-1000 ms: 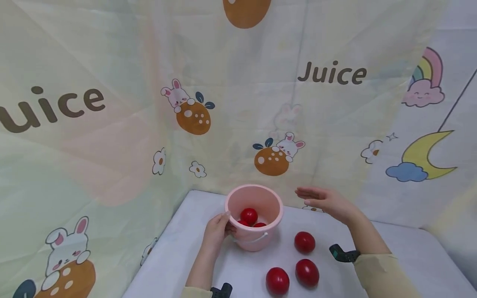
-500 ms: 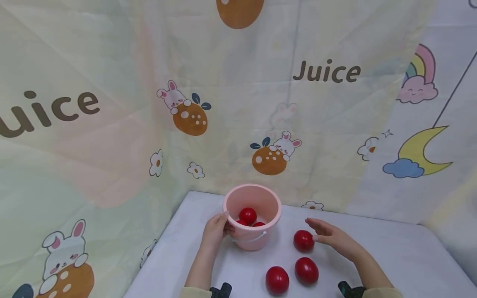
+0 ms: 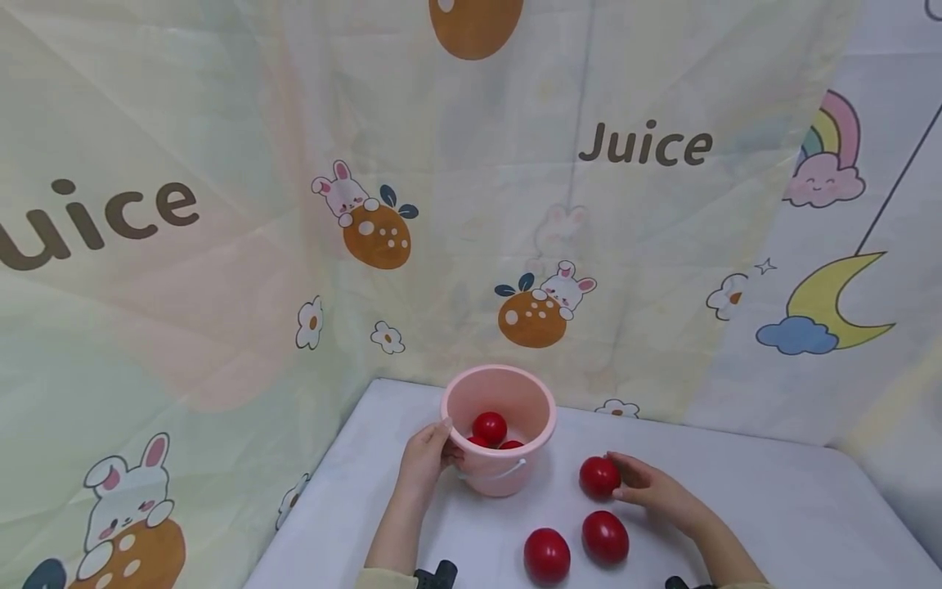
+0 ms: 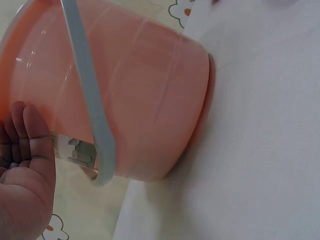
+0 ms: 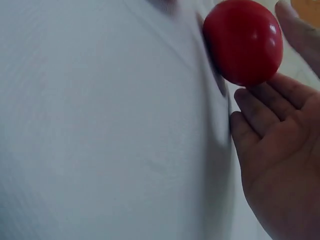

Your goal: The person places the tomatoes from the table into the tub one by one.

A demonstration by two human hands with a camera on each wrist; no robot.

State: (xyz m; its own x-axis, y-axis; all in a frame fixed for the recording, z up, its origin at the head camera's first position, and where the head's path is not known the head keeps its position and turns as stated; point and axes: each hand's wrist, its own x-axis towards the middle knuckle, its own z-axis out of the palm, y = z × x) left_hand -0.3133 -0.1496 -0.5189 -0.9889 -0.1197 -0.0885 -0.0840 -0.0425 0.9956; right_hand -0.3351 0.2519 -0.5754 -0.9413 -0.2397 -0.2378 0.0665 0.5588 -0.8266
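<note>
A pink bucket (image 3: 497,466) with a pale handle (image 4: 91,95) stands upright on the white table, several glossy red apple-like balls (image 3: 489,427) inside it. My left hand (image 3: 425,454) grips the bucket's rim at its left side, thumb over the edge and fingers against the outer wall. To the bucket's right, a red apple-like ball (image 3: 598,478) lies on the table, with my right hand (image 3: 657,493) beside it. In the right wrist view, the right hand's fingers reach under and behind this ball (image 5: 243,42), fairly straight, with the thumb apart from it.
Two more red balls, one nearer the front (image 3: 547,556) and one to its right (image 3: 606,537), lie on the white tabletop (image 3: 780,507). A printed cloth backdrop (image 3: 441,204) rises behind the table and along its left side.
My right hand has come down from above the table's back to the right side of the nearest-to-bucket red ball, its fingers now at the ball. The left hand stays on the bucket.
</note>
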